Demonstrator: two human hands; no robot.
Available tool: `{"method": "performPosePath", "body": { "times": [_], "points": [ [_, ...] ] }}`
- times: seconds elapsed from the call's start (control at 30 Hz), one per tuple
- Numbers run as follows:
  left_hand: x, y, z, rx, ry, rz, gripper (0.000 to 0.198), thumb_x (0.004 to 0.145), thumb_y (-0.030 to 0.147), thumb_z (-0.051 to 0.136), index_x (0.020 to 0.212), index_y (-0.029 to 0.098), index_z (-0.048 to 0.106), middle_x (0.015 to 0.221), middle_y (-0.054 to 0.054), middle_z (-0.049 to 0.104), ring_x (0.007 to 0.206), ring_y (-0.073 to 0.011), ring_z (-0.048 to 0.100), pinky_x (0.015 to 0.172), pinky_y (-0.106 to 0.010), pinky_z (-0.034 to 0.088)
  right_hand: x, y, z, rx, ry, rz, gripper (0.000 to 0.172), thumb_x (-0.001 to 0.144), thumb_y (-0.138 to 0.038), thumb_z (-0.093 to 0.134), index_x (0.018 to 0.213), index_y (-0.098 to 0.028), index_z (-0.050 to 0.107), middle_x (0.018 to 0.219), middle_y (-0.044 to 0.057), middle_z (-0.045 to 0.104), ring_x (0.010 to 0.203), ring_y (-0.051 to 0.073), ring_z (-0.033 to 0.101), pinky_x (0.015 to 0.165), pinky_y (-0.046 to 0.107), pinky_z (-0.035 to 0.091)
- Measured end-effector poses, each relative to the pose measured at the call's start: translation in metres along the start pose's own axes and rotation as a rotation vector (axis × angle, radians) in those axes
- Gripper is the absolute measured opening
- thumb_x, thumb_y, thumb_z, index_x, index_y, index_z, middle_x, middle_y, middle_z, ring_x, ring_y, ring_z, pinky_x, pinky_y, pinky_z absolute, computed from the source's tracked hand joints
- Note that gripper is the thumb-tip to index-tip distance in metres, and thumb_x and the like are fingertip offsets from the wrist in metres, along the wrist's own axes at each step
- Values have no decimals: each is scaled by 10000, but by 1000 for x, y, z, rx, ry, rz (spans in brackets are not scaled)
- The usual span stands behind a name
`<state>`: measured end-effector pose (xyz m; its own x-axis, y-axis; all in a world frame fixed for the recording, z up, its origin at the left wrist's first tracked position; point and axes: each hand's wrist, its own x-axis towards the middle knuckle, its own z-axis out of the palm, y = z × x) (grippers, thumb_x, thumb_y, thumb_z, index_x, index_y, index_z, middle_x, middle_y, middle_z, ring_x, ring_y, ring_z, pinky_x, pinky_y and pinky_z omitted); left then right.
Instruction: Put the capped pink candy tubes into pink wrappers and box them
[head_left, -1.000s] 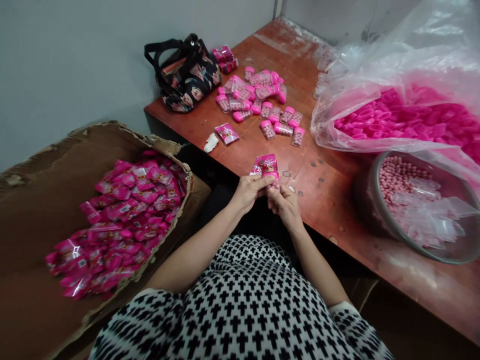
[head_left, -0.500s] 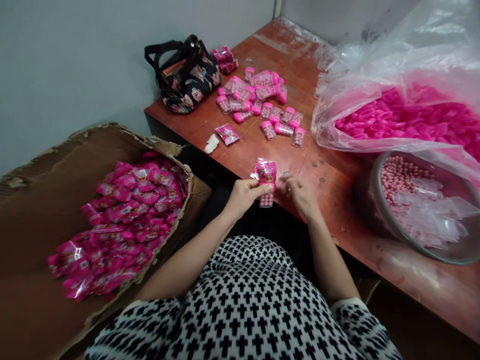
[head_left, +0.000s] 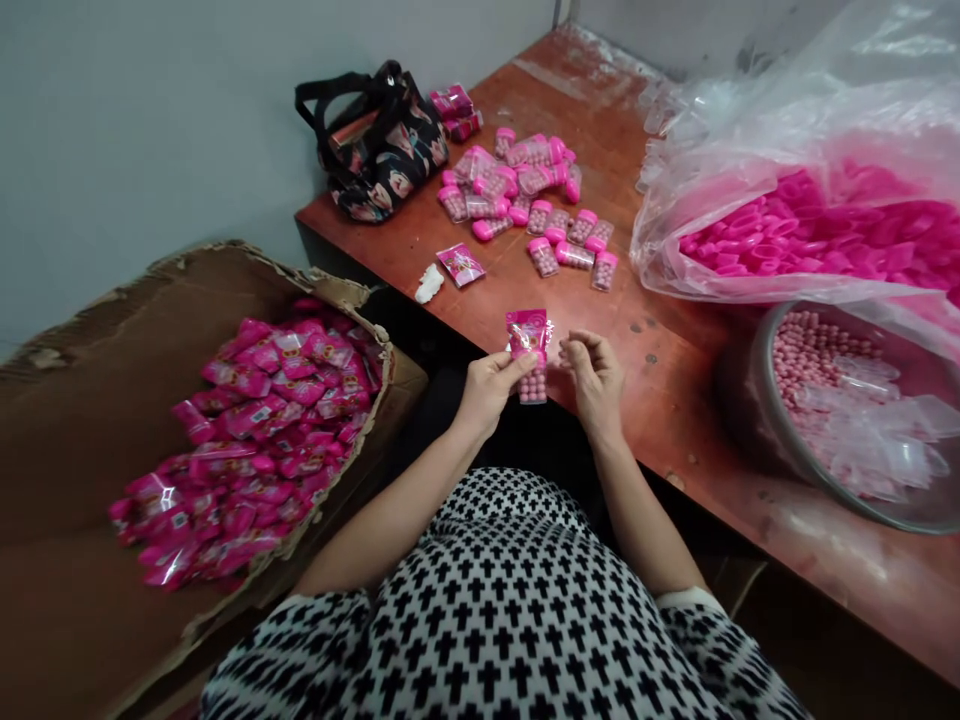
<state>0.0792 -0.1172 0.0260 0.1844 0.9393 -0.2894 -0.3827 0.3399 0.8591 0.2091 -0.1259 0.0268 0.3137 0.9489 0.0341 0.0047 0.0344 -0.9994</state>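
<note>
Clear bottle of pink balls, pinched between the thumb and fingers of the left hand, stands nearly upright just above the near edge of the reddish-brown table. A shiny pink printed sachet is clamped in the same grip, rising above the bottle; whether the bottle's top sits inside it or behind it, I cannot tell. The right hand is just beside the grip, apart from the bottle, its fingers curled towards the thumb; I cannot tell whether they hold anything.

Beyond the grip, filled bottles with pink caps lie in a loose heap, pink balls showing through their walls. Nearer the grip, beyond it to the left, are a flat pink sachet and a white scrap.

Well to the right of the grip, a grey tub contains loose pink balls and clear plastic bottle bodies. Behind the tub, a translucent plastic bag gapes over bright pink plastic caps. Left of the grip, a torn-edged cardboard box holds a pile of shiny pink packets.
</note>
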Motion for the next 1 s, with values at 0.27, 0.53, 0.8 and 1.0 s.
{"method": "performPosePath", "body": {
  "times": [0.27,0.53,0.8,1.0],
  "points": [
    [6,5,7,-297,14,-65,390,628,469,740,689,101,628,654,-55,641,614,-123,600,602,-235,477,-35,5,4,154,-165,267,299,705,-393,699,891,-180,604,691,-9,669,570,125,636,578,280,554],
    [8,3,5,-280,58,-76,319,538,302,822,632,91,602,605,-16,615,558,-95,574,597,-239,474,-36,6,2,71,-127,189,277,703,-377,704,875,-180,615,781,-2,679,595,107,630,574,259,549],
    [2,2,5,-281,21,-126,305,569,307,803,601,86,594,561,-13,581,495,-82,529,513,-226,443,-35,12,1,254,-150,328,242,677,-363,715,783,-176,604,670,-7,670,481,109,603,481,251,526],
    [1,0,3,-266,30,-101,303,589,317,791,625,86,599,632,-55,642,550,-109,587,562,-247,479,-43,8,3,96,-112,229,257,693,-378,705,838,-183,620,708,-5,681,529,106,605,522,254,536]
  ]
}}
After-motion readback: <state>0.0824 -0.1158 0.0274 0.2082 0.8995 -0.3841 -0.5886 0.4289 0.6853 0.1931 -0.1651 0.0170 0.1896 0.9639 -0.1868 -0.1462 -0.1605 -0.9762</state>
